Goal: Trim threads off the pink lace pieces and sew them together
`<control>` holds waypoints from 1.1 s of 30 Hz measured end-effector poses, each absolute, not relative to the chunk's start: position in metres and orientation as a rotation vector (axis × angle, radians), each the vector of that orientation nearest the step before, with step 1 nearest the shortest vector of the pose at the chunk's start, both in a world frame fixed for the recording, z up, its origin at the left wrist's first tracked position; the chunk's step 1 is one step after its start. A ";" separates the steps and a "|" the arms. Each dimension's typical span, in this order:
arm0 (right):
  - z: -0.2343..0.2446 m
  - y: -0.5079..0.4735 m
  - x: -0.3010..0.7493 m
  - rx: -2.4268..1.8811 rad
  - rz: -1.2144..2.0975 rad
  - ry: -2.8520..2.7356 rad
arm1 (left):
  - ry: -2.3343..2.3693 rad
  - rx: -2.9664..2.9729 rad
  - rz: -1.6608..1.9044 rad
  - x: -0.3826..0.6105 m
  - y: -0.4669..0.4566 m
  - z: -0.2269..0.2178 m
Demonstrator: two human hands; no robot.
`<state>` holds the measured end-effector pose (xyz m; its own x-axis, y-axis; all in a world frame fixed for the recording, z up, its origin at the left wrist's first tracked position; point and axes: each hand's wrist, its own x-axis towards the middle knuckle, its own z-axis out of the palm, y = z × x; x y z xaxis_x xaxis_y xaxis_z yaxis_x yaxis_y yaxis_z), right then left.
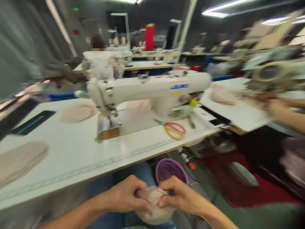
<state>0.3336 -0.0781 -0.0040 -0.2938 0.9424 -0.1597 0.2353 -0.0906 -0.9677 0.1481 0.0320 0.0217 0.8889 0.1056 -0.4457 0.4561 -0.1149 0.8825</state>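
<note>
Both hands hold a bunched piece of beige fabric (154,206) low over my lap, below the table's front edge. My left hand (126,194) grips its left side with curled fingers. My right hand (177,194) pinches the right side, fingers closed on the cloth. A white sewing machine (147,90) stands on the white table (71,152) ahead of the hands. Scissors with red and yellow handles (175,129) lie on the table to the machine's right.
Beige fabric pieces lie at the table's left (20,160) and behind the machine (77,113). A purple basket (168,170) sits on the floor under the table edge. Another person's hand (276,106) works at the neighbouring table on the right. A person (101,62) sits farther back.
</note>
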 end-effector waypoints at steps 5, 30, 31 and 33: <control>-0.024 -0.029 0.314 -1.137 1.794 -1.593 | 0.719 1.396 -0.146 0.095 0.046 0.004; -0.033 -0.031 0.280 -1.417 1.820 -1.384 | 0.615 1.410 -0.213 0.078 0.048 -0.040; -0.034 -0.028 0.279 -1.415 1.844 -1.389 | 0.631 1.366 -0.207 0.077 0.048 -0.041; -0.034 -0.023 0.276 -1.396 1.891 -1.400 | 0.661 1.282 -0.215 0.074 0.047 -0.041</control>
<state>0.2762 -0.0228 -0.0336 -0.4194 0.7737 -0.4748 0.2278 -0.4166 -0.8801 0.0739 0.0471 -0.0413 0.7981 0.2074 -0.5656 0.5004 0.2947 0.8141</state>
